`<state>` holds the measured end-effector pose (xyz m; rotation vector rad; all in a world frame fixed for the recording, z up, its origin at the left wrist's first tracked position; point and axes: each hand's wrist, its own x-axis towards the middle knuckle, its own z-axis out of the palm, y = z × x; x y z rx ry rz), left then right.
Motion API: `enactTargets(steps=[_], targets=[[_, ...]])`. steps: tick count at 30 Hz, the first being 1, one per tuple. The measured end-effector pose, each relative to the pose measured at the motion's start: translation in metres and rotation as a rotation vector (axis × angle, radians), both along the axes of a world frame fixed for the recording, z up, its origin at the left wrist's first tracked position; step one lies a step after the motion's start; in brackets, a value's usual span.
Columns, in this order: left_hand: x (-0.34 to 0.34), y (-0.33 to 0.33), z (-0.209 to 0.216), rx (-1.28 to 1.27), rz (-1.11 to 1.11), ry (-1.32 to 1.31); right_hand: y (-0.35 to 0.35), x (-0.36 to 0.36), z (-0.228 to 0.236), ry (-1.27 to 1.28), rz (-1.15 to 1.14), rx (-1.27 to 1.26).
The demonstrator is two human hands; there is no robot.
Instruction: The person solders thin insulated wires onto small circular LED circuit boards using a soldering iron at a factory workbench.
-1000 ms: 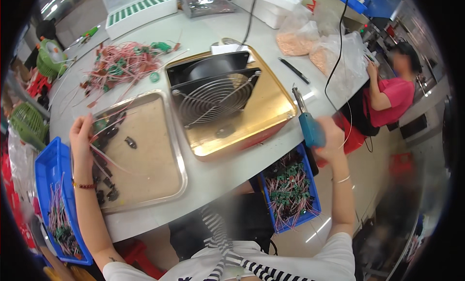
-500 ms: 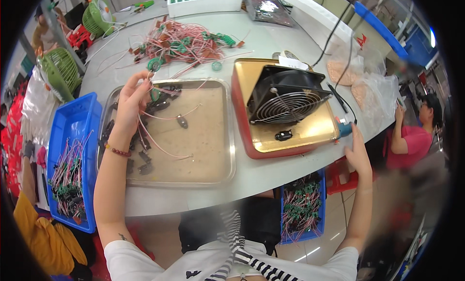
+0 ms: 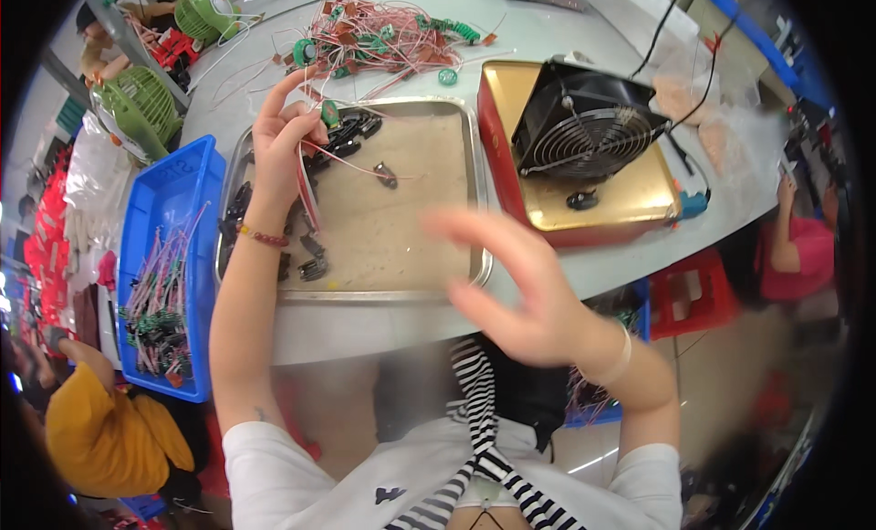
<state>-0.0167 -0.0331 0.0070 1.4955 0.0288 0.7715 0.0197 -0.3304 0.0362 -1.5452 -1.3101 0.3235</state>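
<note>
My left hand is over the left part of a metal tray, its fingers closed on a small wired green circuit board. Pink and white wires trail from it over the tray. Along the tray's left side lie several small black parts, and a single black part lies further in. Blurred by motion, my right hand hovers above the tray's near right corner, thumb and fingers apart with nothing visible between them.
A black fan stands on a gold-and-red tin beside a small black part. Behind the tray is a heap of wired boards. Blue bins hold wired parts. A red stool and other people are nearby.
My right hand has left the teal piece at the tin's right corner and swung left to the tray. My left hand still holds the wired board. The whole view has shifted.
</note>
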Motion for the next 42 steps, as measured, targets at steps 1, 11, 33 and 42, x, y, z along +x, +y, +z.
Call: enactTargets(steps=[1, 11, 33, 42], targets=[[-0.001, 0.001, 0.0, 0.018, 0.0, 0.02, 0.038, 0.001, -0.009, 0.145, -0.06, 0.164], [-0.002, 0.016, -0.003, -0.046, 0.083, 0.016, 0.227, 0.076, -0.024, 0.914, 0.204, -0.053], [0.006, 0.025, -0.017, 0.339, 0.504, 0.055, 0.25, 0.079, -0.046, 0.801, -0.13, 0.124], [0.006, 0.029, -0.017, 0.238, 0.5, 0.084, 0.245, 0.078, -0.052, 0.667, -0.087, 0.122]])
